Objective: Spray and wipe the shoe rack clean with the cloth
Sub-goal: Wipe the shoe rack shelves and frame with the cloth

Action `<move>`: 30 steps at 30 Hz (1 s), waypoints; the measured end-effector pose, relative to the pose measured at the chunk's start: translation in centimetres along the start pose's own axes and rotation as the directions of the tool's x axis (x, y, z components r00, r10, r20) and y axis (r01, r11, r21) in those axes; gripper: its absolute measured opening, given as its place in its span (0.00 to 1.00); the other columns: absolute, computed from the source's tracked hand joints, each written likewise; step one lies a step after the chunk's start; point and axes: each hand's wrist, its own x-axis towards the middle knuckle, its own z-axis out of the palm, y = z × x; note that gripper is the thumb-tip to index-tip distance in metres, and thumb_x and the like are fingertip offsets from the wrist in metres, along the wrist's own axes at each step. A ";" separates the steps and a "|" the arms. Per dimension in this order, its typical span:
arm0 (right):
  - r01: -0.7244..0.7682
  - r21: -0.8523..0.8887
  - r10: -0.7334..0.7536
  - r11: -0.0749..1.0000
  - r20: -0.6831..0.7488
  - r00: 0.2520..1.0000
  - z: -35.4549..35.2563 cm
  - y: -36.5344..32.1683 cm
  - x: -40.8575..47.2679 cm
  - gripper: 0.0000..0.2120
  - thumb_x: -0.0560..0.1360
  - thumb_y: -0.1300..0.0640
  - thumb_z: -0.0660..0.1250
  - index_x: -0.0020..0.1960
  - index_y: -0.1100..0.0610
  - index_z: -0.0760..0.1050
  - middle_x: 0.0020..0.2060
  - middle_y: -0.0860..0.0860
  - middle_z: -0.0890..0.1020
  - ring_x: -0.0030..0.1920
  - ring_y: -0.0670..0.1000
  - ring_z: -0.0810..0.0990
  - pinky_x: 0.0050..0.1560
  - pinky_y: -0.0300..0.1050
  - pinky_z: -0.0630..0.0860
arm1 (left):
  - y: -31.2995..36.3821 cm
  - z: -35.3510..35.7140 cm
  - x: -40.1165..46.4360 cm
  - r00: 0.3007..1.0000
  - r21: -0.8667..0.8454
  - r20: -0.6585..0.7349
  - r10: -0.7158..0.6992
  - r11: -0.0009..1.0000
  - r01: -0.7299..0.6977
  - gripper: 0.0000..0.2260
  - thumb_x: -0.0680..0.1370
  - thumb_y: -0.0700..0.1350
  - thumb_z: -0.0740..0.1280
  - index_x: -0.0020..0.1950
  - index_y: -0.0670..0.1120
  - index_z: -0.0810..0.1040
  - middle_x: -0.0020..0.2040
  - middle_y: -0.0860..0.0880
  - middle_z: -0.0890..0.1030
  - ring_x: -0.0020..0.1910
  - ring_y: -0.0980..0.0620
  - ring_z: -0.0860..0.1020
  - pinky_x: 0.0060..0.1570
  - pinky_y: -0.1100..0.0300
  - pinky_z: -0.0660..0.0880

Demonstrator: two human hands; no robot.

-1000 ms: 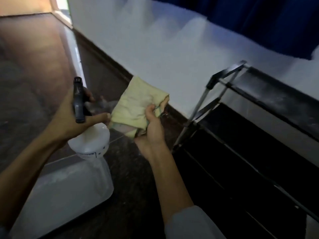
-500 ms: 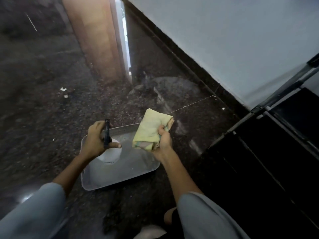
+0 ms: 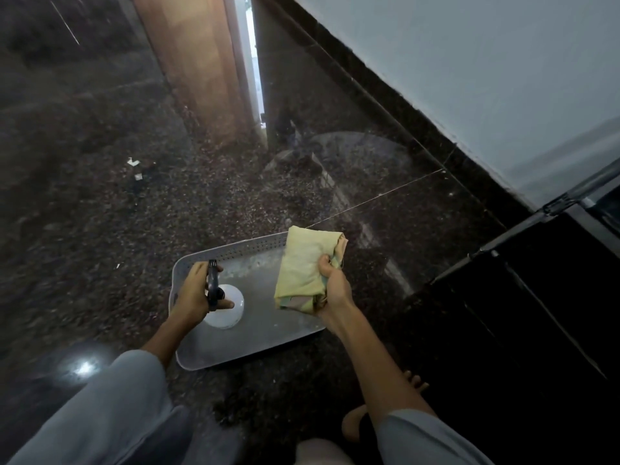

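While crouched over grey plastic tray [image 3: 235, 251], gripping white spray bottle [image 3: 224, 310] left-handed [image 3: 193, 297], folded yellow cloth [image 3: 303, 266] right-handed [image 3: 333, 290].
Risks tipping bottle if released off-balance.

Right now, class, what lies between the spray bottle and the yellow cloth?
In the head view, only a bare stretch of the grey tray's floor separates the spray bottle from the yellow cloth.

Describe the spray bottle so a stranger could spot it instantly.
Find the grey perforated tray on the dark speckled floor. Over its left half, the left hand grips the spray bottle: round white body, black trigger head, unlike the yellow cloth beside it.
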 end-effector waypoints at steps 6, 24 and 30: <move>-0.024 0.051 0.022 0.998 0.034 0.999 0.0 -0.6 -0.4 0.18 0.82 0.55 0.55 0.71 0.55 0.67 0.63 0.58 0.77 0.59 0.60 0.78 0.59 0.61 0.74 | -1.2 -0.5 0.2 0.996 -0.035 0.006 -0.085 0.996 0.085 0.37 0.55 0.37 0.83 0.60 0.44 0.71 0.60 0.43 0.73 0.58 0.40 0.74 0.53 0.47 0.73; -0.003 0.274 -0.042 0.962 0.161 0.986 2.6 -4.0 -6.8 0.18 0.82 0.53 0.52 0.67 0.59 0.71 0.64 0.61 0.76 0.64 0.64 0.73 0.65 0.66 0.66 | 9.7 0.3 -5.2 0.965 0.052 -0.241 -0.099 0.992 0.115 0.39 0.73 0.31 0.65 0.77 0.41 0.45 0.76 0.40 0.49 0.70 0.39 0.60 0.60 0.51 0.67; 0.133 0.430 -0.223 0.893 0.166 0.961 2.2 -8.3 -11.0 0.13 0.82 0.53 0.53 0.54 0.53 0.76 0.51 0.57 0.81 0.55 0.61 0.78 0.62 0.63 0.70 | 20.9 0.2 -5.2 0.945 -0.121 -0.216 0.244 0.954 -0.274 0.39 0.73 0.38 0.71 0.77 0.45 0.51 0.74 0.43 0.59 0.72 0.46 0.62 0.68 0.50 0.65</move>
